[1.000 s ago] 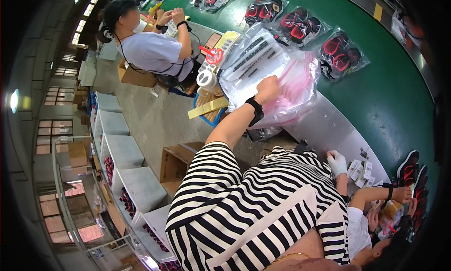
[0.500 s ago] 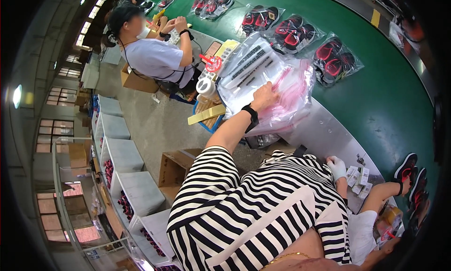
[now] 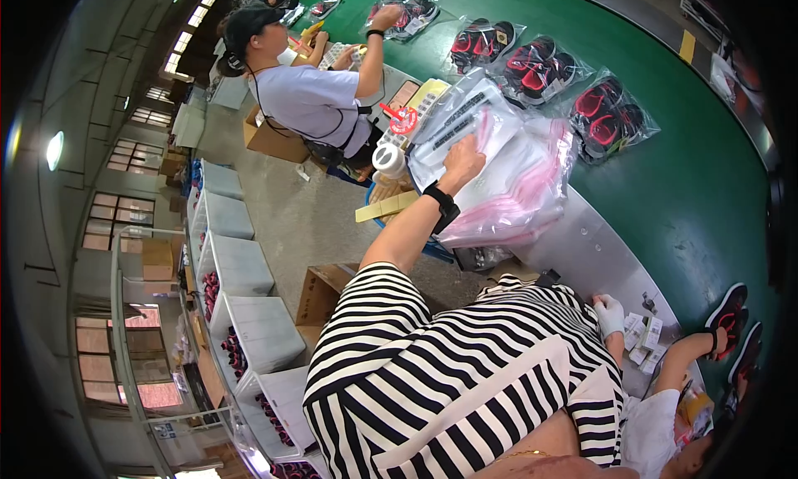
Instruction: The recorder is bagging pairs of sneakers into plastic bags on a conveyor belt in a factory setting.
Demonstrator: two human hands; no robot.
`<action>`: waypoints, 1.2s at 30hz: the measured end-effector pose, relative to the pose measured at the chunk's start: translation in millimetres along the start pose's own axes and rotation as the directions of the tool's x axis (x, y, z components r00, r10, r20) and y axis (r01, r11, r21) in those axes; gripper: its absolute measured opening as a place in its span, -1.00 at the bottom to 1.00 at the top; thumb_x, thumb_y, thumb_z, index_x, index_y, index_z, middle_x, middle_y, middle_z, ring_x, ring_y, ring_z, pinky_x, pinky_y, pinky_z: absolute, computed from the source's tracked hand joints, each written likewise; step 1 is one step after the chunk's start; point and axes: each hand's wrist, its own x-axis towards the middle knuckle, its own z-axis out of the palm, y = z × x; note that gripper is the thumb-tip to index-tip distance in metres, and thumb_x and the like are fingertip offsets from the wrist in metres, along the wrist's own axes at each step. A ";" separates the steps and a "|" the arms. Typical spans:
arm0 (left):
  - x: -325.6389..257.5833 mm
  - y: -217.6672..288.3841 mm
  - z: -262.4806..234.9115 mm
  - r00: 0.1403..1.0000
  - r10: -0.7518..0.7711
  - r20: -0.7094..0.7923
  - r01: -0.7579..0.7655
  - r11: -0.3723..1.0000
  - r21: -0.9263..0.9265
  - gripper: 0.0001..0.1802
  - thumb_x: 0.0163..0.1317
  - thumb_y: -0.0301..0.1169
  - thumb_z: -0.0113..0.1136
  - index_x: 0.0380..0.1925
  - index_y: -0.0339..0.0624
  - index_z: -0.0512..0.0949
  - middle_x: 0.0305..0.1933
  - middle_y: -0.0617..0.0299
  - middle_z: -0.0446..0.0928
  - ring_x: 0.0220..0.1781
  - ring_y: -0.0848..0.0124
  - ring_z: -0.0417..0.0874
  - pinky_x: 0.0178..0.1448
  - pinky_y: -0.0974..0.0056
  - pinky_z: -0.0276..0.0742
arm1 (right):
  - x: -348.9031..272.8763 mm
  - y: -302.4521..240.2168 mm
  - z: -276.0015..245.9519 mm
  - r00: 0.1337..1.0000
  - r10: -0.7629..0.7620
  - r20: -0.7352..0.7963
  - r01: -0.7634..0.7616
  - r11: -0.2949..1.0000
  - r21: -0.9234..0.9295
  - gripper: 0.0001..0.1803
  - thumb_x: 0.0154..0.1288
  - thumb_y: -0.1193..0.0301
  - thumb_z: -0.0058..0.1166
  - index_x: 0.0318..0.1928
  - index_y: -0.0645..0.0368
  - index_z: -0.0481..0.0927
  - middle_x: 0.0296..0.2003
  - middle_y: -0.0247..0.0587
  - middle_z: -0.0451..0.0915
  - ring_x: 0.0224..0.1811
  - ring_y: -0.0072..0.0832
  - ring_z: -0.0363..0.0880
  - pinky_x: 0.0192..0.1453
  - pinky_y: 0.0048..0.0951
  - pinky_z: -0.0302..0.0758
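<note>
A stack of clear plastic bags with pink edges (image 3: 532, 205) lies on the near metal ledge. My left hand (image 3: 463, 162), bare and with a black band at the wrist, is on top of the stack. Its fingers are bent and closed on the uppermost bag, which has dark print. My right hand (image 3: 610, 315), in a white glove, rests low at the ledge, close to several small white packets (image 3: 644, 339). Its fingers are small and partly hidden, so I cannot tell what they hold.
Bagged black-and-red sandals (image 3: 611, 117) line the green table (image 3: 673, 205). Left of the bags stand a white bottle (image 3: 388, 158) and a red tag (image 3: 404, 120). A co-worker (image 3: 303, 88) stands far left; another's hand (image 3: 721, 336) touches a shoe at right. A cardboard box (image 3: 324, 292) is below.
My left hand has shifted up a little over the bags, off the pink edges. The far-left co-worker has raised one hand toward the bagged sandals. My right hand stays at the ledge.
</note>
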 end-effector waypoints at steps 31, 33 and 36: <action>-41.9 88.3 -193.1 0.961 0.273 0.036 0.075 -0.134 -0.988 -0.51 0.27 -0.18 0.08 0.05 -0.34 0.36 -0.13 0.02 0.57 -0.21 0.31 0.66 -0.17 0.27 0.65 | 10.7 -14.5 -0.7 0.999 -0.023 0.050 0.024 1.000 -0.020 -0.70 0.08 0.24 0.00 -0.30 0.18 0.64 -0.50 0.04 0.58 -0.42 -0.17 0.58 -0.26 -0.29 0.45; -52.2 117.5 -191.3 0.962 0.273 0.005 0.023 -0.062 -0.998 -0.52 0.28 -0.10 0.03 -0.01 -0.29 0.39 -0.22 0.09 0.57 -0.28 0.36 0.66 -0.22 0.29 0.64 | 9.8 -10.7 0.7 0.999 -0.044 0.027 0.045 0.999 -0.007 -0.72 0.10 0.29 0.00 -0.31 0.23 0.62 -0.55 -0.03 0.58 -0.46 -0.27 0.57 -0.30 -0.32 0.44; -62.1 152.8 -171.8 0.925 0.377 0.036 0.020 0.047 -0.999 -0.55 0.29 -0.10 0.04 -0.03 -0.25 0.43 -0.21 0.17 0.58 -0.29 0.43 0.62 -0.20 0.35 0.57 | 20.7 5.7 1.7 0.999 -0.050 -0.012 0.051 0.952 0.303 -0.77 0.15 0.38 -0.06 -0.31 0.25 0.60 -0.55 -0.19 0.57 -0.49 -0.45 0.55 -0.38 -0.45 0.44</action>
